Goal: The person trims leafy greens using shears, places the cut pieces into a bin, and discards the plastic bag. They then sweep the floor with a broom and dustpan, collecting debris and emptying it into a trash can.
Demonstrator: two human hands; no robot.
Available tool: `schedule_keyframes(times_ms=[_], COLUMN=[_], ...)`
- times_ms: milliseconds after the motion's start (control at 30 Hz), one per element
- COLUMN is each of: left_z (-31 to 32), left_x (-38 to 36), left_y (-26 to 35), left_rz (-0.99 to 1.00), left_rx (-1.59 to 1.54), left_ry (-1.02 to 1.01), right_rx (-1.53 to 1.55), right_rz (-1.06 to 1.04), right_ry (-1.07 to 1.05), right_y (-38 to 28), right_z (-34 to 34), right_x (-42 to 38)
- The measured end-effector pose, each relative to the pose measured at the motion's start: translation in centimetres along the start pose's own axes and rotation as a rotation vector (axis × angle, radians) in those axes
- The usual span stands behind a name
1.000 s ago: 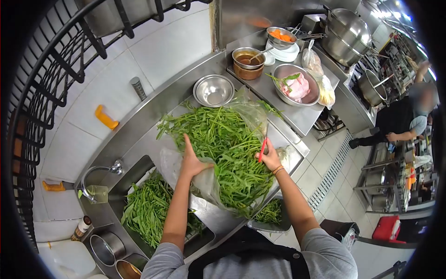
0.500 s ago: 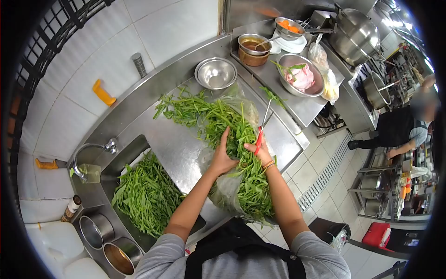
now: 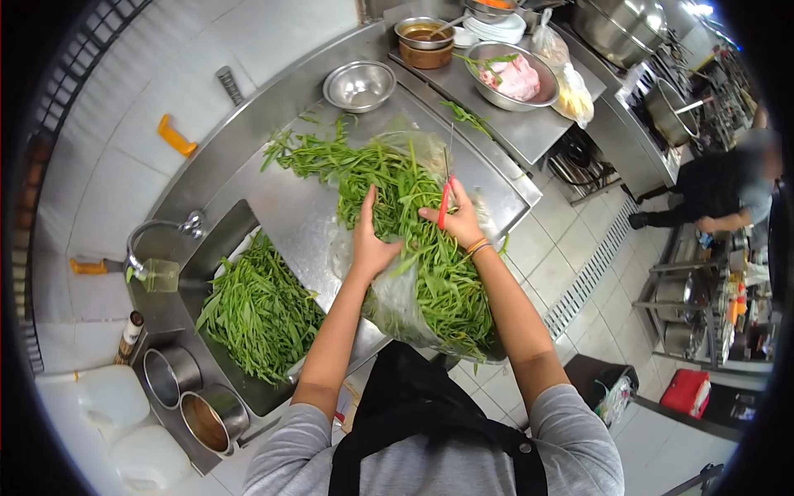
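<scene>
A large heap of leafy green stems lies across the steel counter, partly inside a clear plastic bag. My left hand rests against the heap's left side, thumb and fingers spread apart. On the heap's right side, my right hand grips red-handled scissors, blades pointing away from me. Its thumb lies over the greens. More cut greens fill the sink at the left.
A steel bowl stands behind the heap. On the right counter are a bowl with pink meat, a pot of brown sauce and bagged food. The faucet arches over the sink. A co-worker stands at far right.
The view has shifted, so the counter items sit higher and further left. My hands remain at either side of the heap, with the left hand's fingers spread and the scissors still in the right.
</scene>
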State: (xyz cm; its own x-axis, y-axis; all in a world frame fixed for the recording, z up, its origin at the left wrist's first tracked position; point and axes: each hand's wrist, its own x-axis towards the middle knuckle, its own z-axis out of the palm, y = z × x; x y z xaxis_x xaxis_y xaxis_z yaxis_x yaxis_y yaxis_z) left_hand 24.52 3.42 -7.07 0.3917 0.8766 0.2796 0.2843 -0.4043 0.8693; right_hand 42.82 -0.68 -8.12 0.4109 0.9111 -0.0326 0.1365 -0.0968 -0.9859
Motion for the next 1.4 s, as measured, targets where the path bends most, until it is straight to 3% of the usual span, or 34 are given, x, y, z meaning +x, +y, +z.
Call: schedule_keyframes(times_ms=[33, 133, 167, 200, 267, 300, 367, 400, 467, 500, 567, 633, 700, 767, 867, 1000, 1067, 1100, 1200, 1233, 1333, 1400], left_z=[-1.1, -4.4, -5.9, -7.0, -8.7, -9.3, -10.7, -11.4, -12.3, -12.5, -13.0, -13.5, -13.8, -13.7, -12.4, -10.0, -8.0, -7.3, -6.5, -6.2, -5.6, -4.1], left_x=[0.4, 2.0, 2.9, 3.7, 5.5, 6.5, 8.4, 9.2, 10.7, 11.4, 12.8, 15.1, 17.4, 19.6, 21.2, 21.0, 19.9, 19.0, 14.3, 12.6, 7.6, 5.8], left_y=[-0.5, -0.8, -0.3, -1.3, -3.7, -3.2, -4.7, -5.8, -7.8, -9.0, -11.6, -14.2, -16.7, -19.1, -17.6, -15.4, -15.4, -14.8, -12.6, -12.5, -9.4, -7.7], left_rz=[0.025, -0.045, -0.380, -0.373, 0.070, -0.002, 0.109, 0.212, 0.188, 0.207, 0.232, 0.000, -0.050, -0.173, -0.148, -0.106, 0.229, 0.182, 0.092, 0.078, 0.017, -0.033], left_rx=[0.064, 0.208, 0.354, 0.358, 0.906, 0.920, 0.898, 0.873, 0.903, 0.903, 0.889, 0.806, 0.802, 0.831, 0.868, 0.738, 0.140, 0.166, 0.272, 0.167, 0.029, -0.002], left_ry=[0.034, 0.151, 0.041, 0.043, -0.014, -0.065, -0.106, -0.138, -0.176, -0.131, -0.098, -0.103, -0.122, -0.167, -0.257, -0.372, -0.635, -0.697, -0.841, -0.864, -0.889, -0.886], right_rx=[-0.069, -0.143, -0.199, -0.194, -0.367, -0.367, 0.022, 0.020, -0.117, -0.432, -0.410, -0.356, -0.031, -0.045, 0.063, 0.267, 0.229, -0.024, -0.093, -0.140, -0.066, 0.162], right_rz=[-0.104, -0.151, -0.204, -0.209, -0.103, -0.104, 0.039, 0.044, 0.145, 0.143, 0.092, 0.120, -0.076, -0.045, 0.178, 0.367, 0.195, 0.217, 0.346, 0.294, 0.258, 0.059], right_ry=[0.045, 0.113, 0.165, 0.169, 0.256, 0.264, 0.210, 0.222, 0.098, 0.114, 0.099, 0.107, 0.329, 0.408, 0.521, 0.528, 0.634, 0.695, 0.685, 0.700, 0.636, 0.575], right_y=[0.6, 2.2, 2.9, 2.7, 1.9, 2.6, 5.0, 4.6, 2.5, 2.5, 3.3, 3.4, 4.1, 0.3, 0.2, 3.7, 4.5, 3.1, 0.7, 0.2, 1.1, 2.7], right_z=[0.0, -0.9, -1.3, -1.9, -3.2, -3.8, -4.3, -4.1, -3.6, -3.2, -2.8, -3.2, -4.3, -5.4, -6.5, -0.2, 4.2, 5.3, 6.9, 7.6, 7.5, 7.2], right_x=[0.5, 1.8, 1.9, 1.5, 0.6, 0.6, 0.5, 0.0, -0.6, -0.3, 0.1, 0.4, -0.2, -3.2, -9.8, -15.1, -15.2, -14.9, -13.1, -12.0, -8.7, -6.5])
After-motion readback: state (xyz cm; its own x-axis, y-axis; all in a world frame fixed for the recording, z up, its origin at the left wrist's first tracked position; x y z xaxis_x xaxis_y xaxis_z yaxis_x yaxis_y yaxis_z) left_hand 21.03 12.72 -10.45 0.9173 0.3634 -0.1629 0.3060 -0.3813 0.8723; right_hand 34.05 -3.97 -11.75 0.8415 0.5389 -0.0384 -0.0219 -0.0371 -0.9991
